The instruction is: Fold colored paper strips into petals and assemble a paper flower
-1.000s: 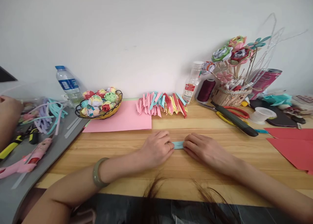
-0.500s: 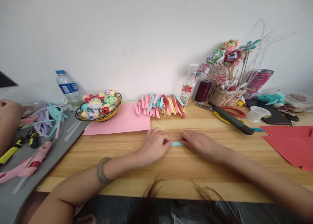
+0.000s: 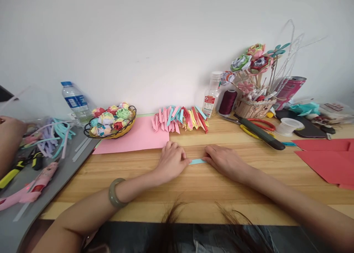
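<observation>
Wooden table, pale: runs across the view and bears most of the items. Grey mat: covers the left side. Red paper: lies flat at the far right. Pink sheet: lies flat left of centre, partly under the woven basket, which holds crumpled-looking paper flowers in mixed colours. Wooden pot: stands near the wall on the right, filled with paper flowers on stems. Row of folded paper pieces, pink, blue, red and yellow: stands behind the hands, its left part on the pink sheet. Pink glue gun: lies on the mat. Left hand, bangle on its forearm: pinches the left end of the blue paper strip between thumb and fingers. Right hand: grips the strip's right end with its fingertips. Another person's hand: enters at the left edge; its hold cannot be told. Purple thread spool: stands upright beside the clear bottle. Blue paper strip, one, narrow: lies at the table's middle, its bare part showing between the two hands
</observation>
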Tool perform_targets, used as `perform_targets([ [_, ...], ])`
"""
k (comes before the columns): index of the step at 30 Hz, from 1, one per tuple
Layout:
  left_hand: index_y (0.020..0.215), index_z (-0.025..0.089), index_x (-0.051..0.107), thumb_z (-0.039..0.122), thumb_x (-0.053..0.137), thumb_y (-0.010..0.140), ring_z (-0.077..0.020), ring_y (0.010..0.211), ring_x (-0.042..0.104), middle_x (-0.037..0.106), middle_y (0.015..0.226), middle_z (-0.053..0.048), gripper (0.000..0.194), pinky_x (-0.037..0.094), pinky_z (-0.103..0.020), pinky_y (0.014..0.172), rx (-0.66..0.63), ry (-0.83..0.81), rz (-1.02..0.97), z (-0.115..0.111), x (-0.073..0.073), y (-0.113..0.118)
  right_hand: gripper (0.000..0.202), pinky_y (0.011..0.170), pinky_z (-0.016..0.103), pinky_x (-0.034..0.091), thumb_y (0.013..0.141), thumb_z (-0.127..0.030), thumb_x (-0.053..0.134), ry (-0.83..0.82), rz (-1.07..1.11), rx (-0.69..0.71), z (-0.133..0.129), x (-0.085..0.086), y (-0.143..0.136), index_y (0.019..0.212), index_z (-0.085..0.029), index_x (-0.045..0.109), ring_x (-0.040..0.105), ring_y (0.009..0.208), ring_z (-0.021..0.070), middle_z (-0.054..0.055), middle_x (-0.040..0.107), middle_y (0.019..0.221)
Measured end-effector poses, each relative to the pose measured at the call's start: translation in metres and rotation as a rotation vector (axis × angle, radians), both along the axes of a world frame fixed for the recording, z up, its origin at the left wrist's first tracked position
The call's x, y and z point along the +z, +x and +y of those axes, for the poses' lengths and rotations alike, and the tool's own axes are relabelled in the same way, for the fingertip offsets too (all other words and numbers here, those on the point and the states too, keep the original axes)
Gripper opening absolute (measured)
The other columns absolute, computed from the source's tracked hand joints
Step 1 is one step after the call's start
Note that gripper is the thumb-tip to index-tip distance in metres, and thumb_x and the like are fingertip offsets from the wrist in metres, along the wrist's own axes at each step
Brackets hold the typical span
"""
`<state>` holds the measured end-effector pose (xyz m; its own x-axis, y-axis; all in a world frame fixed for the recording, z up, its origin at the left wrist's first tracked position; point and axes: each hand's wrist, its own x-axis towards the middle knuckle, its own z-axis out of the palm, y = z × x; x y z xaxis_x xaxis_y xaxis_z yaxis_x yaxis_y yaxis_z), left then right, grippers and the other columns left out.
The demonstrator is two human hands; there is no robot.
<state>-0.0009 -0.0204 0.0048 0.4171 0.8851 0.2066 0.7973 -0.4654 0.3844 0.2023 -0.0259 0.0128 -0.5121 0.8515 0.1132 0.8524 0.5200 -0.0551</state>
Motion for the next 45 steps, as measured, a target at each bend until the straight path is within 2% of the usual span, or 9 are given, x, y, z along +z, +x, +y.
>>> perform_targets([
  [5,0.076,0.019,0.051,0.028,0.061,0.075,-0.0197,0.089,0.044,0.054,0.085,-0.002,0.013,0.039,-0.034,0.078,-0.005,-0.018,-0.018,0.001,-0.003,-0.004,0.013,0.060,0.026,0.037,0.087,-0.023,0.045,0.011,0.075,0.013,0.000,-0.003,0.004,0.075,-0.018,0.049,0.054,0.068,0.0163,0.004,0.059,0.076],
  [12,0.088,0.022,0.056,0.019,0.057,0.077,-0.0194,0.095,0.044,0.057,0.093,-0.001,0.012,0.038,-0.035,0.084,-0.046,-0.049,-0.035,-0.001,-0.003,-0.008,0.013,0.067,0.028,0.042,0.088,-0.019,0.039,-0.061,0.209,0.077,0.002,-0.009,0.014,0.084,-0.018,0.051,0.053,0.076,0.0168,0.005,0.056,0.085],
  [15,0.085,0.023,0.060,0.015,0.056,0.076,-0.0186,0.095,0.045,0.058,0.089,0.000,0.013,0.038,-0.035,0.085,-0.079,-0.031,-0.034,-0.001,-0.004,-0.006,0.016,0.071,0.031,0.043,0.090,-0.020,0.036,-0.038,0.267,0.114,0.000,-0.007,0.015,0.086,-0.019,0.052,0.051,0.082,0.0179,0.005,0.056,0.086],
  [21,0.081,0.020,0.059,0.011,0.054,0.073,-0.0173,0.094,0.044,0.057,0.087,0.000,0.013,0.039,-0.032,0.085,-0.119,-0.001,-0.072,-0.002,-0.005,0.001,0.012,0.071,0.034,0.044,0.087,-0.021,0.045,0.024,0.254,0.131,-0.005,-0.002,0.003,0.079,-0.017,0.053,0.050,0.081,0.0193,0.007,0.055,0.084],
  [24,0.084,0.019,0.058,0.017,0.056,0.076,-0.0174,0.095,0.043,0.057,0.090,-0.001,0.009,0.039,-0.032,0.086,-0.158,-0.022,-0.106,-0.003,-0.002,0.003,0.012,0.070,0.033,0.044,0.086,-0.016,0.045,0.035,0.243,0.132,-0.005,-0.006,0.000,0.076,-0.017,0.053,0.049,0.079,0.0192,0.007,0.055,0.083],
  [27,0.084,0.018,0.057,0.028,0.062,0.075,-0.0190,0.096,0.042,0.055,0.093,-0.002,0.015,0.038,-0.034,0.086,-0.185,-0.031,-0.107,-0.004,0.001,0.003,0.010,0.070,0.034,0.043,0.086,-0.016,0.045,0.067,0.234,0.132,-0.005,-0.011,-0.001,0.077,-0.017,0.051,0.048,0.080,0.0198,0.007,0.055,0.083],
  [34,0.076,0.018,0.055,0.021,0.061,0.075,-0.0163,0.089,0.049,0.056,0.084,-0.001,0.007,0.040,-0.029,0.079,-0.161,-0.073,-0.182,-0.004,0.002,0.006,0.005,0.066,0.030,0.042,0.086,-0.019,0.047,0.089,0.232,0.161,-0.012,-0.011,-0.008,0.085,-0.015,0.051,0.052,0.076,0.0187,0.006,0.057,0.081],
  [39,0.084,0.018,0.055,0.021,0.056,0.078,-0.0140,0.078,0.052,0.060,0.082,0.000,0.006,0.041,-0.027,0.071,-0.190,0.035,-0.116,-0.008,-0.001,0.007,0.015,0.062,0.029,0.039,0.088,-0.014,0.039,0.145,0.091,0.271,-0.020,-0.003,-0.012,0.080,-0.016,0.052,0.051,0.070,0.0180,0.005,0.058,0.078],
  [45,0.073,0.015,0.056,0.020,0.042,0.087,-0.0161,0.075,0.050,0.060,0.072,-0.002,0.020,0.040,-0.028,0.067,-0.344,0.335,0.103,-0.010,-0.005,0.006,0.015,0.054,0.027,0.035,0.087,-0.010,0.037,0.142,0.037,0.209,-0.027,0.002,-0.016,0.080,-0.015,0.049,0.052,0.060,0.0161,0.005,0.057,0.073],
])
